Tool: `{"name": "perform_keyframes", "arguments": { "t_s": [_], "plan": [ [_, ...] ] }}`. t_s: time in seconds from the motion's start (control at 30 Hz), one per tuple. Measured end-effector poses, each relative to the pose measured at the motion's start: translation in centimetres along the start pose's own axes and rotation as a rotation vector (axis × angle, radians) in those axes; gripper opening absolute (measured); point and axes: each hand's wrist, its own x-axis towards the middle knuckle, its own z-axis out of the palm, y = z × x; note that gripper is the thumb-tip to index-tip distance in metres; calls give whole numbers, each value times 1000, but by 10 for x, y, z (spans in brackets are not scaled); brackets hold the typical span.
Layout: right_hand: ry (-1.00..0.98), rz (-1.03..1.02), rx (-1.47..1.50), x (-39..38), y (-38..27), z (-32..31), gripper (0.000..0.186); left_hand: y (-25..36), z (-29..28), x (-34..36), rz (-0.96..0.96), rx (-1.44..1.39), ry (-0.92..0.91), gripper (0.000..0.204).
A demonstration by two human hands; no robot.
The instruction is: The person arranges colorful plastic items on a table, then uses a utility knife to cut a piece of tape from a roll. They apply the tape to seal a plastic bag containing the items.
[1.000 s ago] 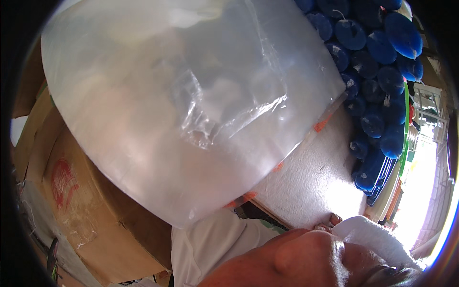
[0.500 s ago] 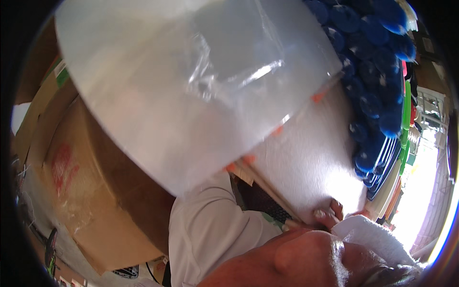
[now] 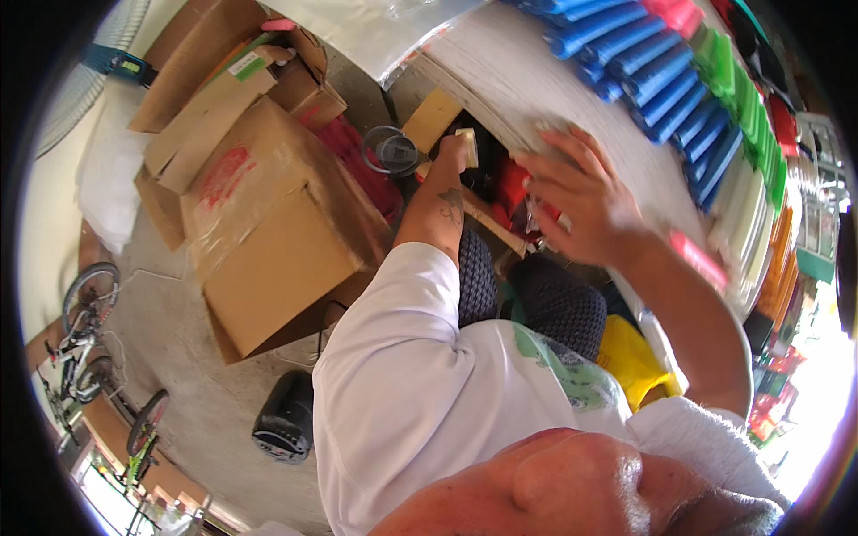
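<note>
My left hand reaches down into an open wooden drawer under the table edge. Its fingers are closed around a small cream-coloured piece, whose kind I cannot make out. My right hand, fingers apart and slightly blurred, hovers by the table edge over the drawer and holds nothing that I can see. Red items show inside the drawer, partly hidden by this hand. A clear plastic sheet or bag lies across the table's far left corner.
Rows of blue rolled packs and green ones line the white tabletop. Cardboard boxes stand on the floor at left, beside a clear round container. A black bin-like object and bicycles are farther off.
The plastic that covered much of the view now lies at the top edge. My left arm has come into sight, reaching into the drawer. My right hand has risen with fingers spread. The view has shifted.
</note>
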Motion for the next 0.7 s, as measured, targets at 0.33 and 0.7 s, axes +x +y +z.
{"name": "perform_keyframes", "arguments": {
  "t_s": [0.33,0.7],
  "plan": [
    [-7,277,17,-95,-113,25,54,57,-12,-319,334,318,-500,27],
    [532,636,615,-209,-165,71,108,-25,-8,-465,253,331,-902,25]
  ]
}}
